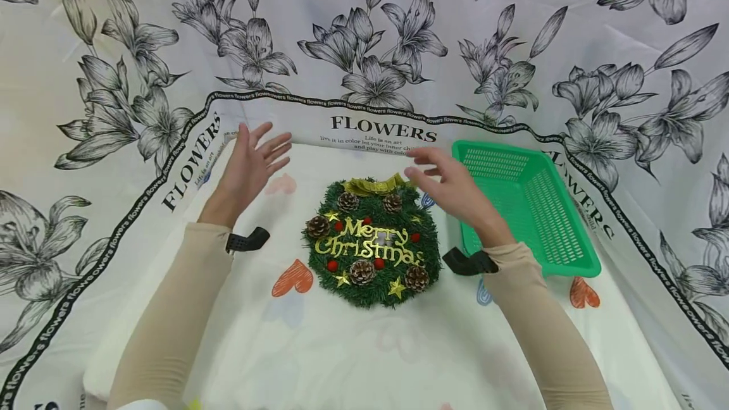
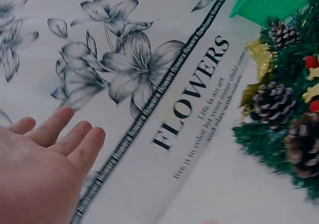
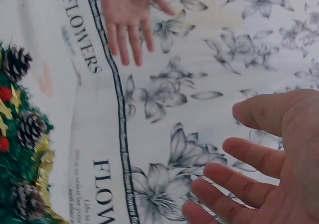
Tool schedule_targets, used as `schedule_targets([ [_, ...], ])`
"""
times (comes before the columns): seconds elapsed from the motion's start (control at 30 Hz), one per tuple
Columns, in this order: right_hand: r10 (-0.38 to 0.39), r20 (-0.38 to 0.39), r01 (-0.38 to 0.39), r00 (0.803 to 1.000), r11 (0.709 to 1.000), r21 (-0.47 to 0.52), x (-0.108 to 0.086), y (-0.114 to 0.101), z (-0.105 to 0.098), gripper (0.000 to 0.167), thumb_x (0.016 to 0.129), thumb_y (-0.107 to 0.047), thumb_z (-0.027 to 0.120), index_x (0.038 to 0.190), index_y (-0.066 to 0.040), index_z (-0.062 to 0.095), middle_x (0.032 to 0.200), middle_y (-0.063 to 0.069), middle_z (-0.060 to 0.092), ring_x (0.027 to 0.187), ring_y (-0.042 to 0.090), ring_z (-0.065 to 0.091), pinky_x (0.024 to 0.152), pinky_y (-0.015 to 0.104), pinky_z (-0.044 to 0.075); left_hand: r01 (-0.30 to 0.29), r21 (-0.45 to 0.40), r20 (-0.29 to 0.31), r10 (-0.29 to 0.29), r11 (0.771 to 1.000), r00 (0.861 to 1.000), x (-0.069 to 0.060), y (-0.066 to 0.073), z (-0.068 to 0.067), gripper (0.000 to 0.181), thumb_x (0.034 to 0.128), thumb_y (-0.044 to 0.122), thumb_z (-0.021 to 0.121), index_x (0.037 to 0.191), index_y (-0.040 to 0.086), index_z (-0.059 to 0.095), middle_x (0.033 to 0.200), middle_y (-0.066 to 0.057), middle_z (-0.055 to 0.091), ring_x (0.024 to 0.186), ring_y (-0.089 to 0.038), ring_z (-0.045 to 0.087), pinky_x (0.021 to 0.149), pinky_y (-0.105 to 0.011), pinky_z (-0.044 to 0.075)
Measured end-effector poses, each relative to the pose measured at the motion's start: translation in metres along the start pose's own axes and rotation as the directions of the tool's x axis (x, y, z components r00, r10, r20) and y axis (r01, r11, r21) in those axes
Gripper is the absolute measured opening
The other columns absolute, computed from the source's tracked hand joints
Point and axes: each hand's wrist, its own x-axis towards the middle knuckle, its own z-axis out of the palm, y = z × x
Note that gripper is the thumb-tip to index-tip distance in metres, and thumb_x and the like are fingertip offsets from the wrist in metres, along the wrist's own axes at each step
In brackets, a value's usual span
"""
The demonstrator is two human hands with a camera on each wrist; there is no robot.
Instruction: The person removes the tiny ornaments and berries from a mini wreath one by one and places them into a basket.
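A green Christmas wreath [image 1: 373,299] lies on the white cloth, with pine cones, red berries, gold stars, a gold ribbon and gold "Merry Christmas" lettering. To its upper left, my left hand [image 1: 249,160] is raised with fingers spread and nothing in it. My right hand [image 1: 447,183] hovers by the wreath's upper right, near the basket, its fingers loosely bent and holding nothing. In the left wrist view, the left hand [image 2: 45,169] shows apart from the wreath [image 2: 274,134]. Both the right hand [image 3: 259,169] and the left hand [image 3: 132,20] appear in the right wrist view.
A green plastic basket [image 1: 515,201] with slotted sides stands right of the wreath, partly behind the right forearm. White cloth with printed hearts [image 1: 293,278] covers the table. A flower-printed curtain [image 1: 376,49] rises behind and along both sides.
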Motion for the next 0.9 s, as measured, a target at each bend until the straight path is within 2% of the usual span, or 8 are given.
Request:
schedule_targets([
  [0.1,0.008,0.031,-0.009,0.999,1.0,0.025,-0.013,0.014,0.015,0.047,0.105,-0.037,0.056,0.147,-0.018,0.05,0.149,0.008,0.052,0.13,0.033,0.056,0.098,0.051,0.053,0.005,-0.131,-0.032,-0.01,0.991,0.999,-0.008,-0.031,-0.006,0.081,0.1024,0.067,0.021,0.164,0.019,0.004,0.169,-0.023,0.014,0.159,-0.035,0.015,0.129,-0.049,0.013],
  [0.17,0.014,0.051,-0.016,0.999,0.999,0.032,-0.018,0.023,0.025,0.045,0.105,-0.035,0.057,0.145,-0.017,0.052,0.146,0.009,0.055,0.125,0.032,0.059,0.096,0.049,0.054,0.014,-0.223,-0.053,-0.027,0.975,0.998,-0.014,-0.05,-0.011,0.08,0.1028,0.067,0.022,0.164,0.019,0.005,0.17,-0.022,0.013,0.159,-0.034,0.014,0.13,-0.048,0.013],
  [0.3,0.007,0.092,-0.01,0.996,1.0,0.028,-0.021,0.031,0.044,0.043,0.104,-0.036,0.058,0.143,-0.018,0.054,0.141,0.008,0.059,0.12,0.03,0.062,0.094,0.047,0.055,0.007,-0.407,-0.088,-0.047,0.913,0.995,-0.022,-0.076,-0.021,0.079,0.1031,0.066,0.025,0.164,0.018,0.009,0.171,-0.018,0.012,0.159,-0.033,0.013,0.13,-0.045,0.013],
  [0.43,-0.025,0.147,0.018,0.989,0.999,0.043,-0.021,0.035,0.061,0.044,0.103,-0.037,0.06,0.143,-0.019,0.055,0.145,0.005,0.057,0.123,0.029,0.06,0.099,0.048,0.052,0.001,-0.51,-0.093,-0.057,0.86,0.994,-0.024,-0.094,-0.03,0.079,0.1036,0.066,0.028,0.163,0.016,0.012,0.171,-0.018,0.011,0.16,-0.034,0.009,0.13,-0.042,0.012],
  [0.5,-0.036,0.168,0.027,0.985,0.998,0.055,-0.024,0.037,0.067,0.044,0.103,-0.035,0.061,0.143,-0.018,0.055,0.146,0.005,0.056,0.123,0.029,0.06,0.101,0.049,0.051,0.014,-0.536,-0.079,-0.066,0.844,0.995,-0.025,-0.104,-0.031,0.079,0.1041,0.065,0.029,0.163,0.016,0.011,0.171,-0.018,0.009,0.16,-0.034,0.006,0.131,-0.042,0.011],
  [0.67,-0.033,0.186,0.02,0.982,0.997,0.07,-0.028,0.046,0.079,0.04,0.102,-0.031,0.063,0.14,-0.021,0.057,0.142,0.003,0.058,0.125,0.033,0.059,0.099,0.055,0.051,0.038,-0.574,-0.079,-0.102,0.818,0.992,-0.024,-0.124,-0.03,0.077,0.1053,0.059,0.037,0.164,0.016,0.01,0.172,-0.016,0.005,0.16,-0.031,0.008,0.131,-0.042,0.011],
  [0.8,-0.031,0.205,0.02,0.978,0.998,0.055,-0.032,0.054,0.086,0.038,0.102,-0.029,0.064,0.139,-0.022,0.058,0.141,0.002,0.059,0.129,0.035,0.057,0.103,0.057,0.049,0.059,-0.563,-0.076,-0.122,0.824,0.99,-0.024,-0.136,-0.026,0.075,0.1082,0.051,0.038,0.164,0.013,0.005,0.172,-0.017,0.002,0.16,-0.031,0.009,0.13,-0.043,0.011],
  [0.9,-0.018,0.219,0.01,0.976,0.999,0.037,-0.037,0.06,0.088,0.039,0.101,-0.034,0.064,0.138,-0.024,0.058,0.142,0.001,0.058,0.135,0.033,0.054,0.106,0.057,0.048,0.067,-0.549,-0.056,-0.117,0.833,0.991,-0.026,-0.146,-0.023,0.072,0.1105,0.046,0.034,0.164,0.011,0.001,0.172,-0.018,0.002,0.16,-0.031,0.008,0.13,-0.043,0.011],
])
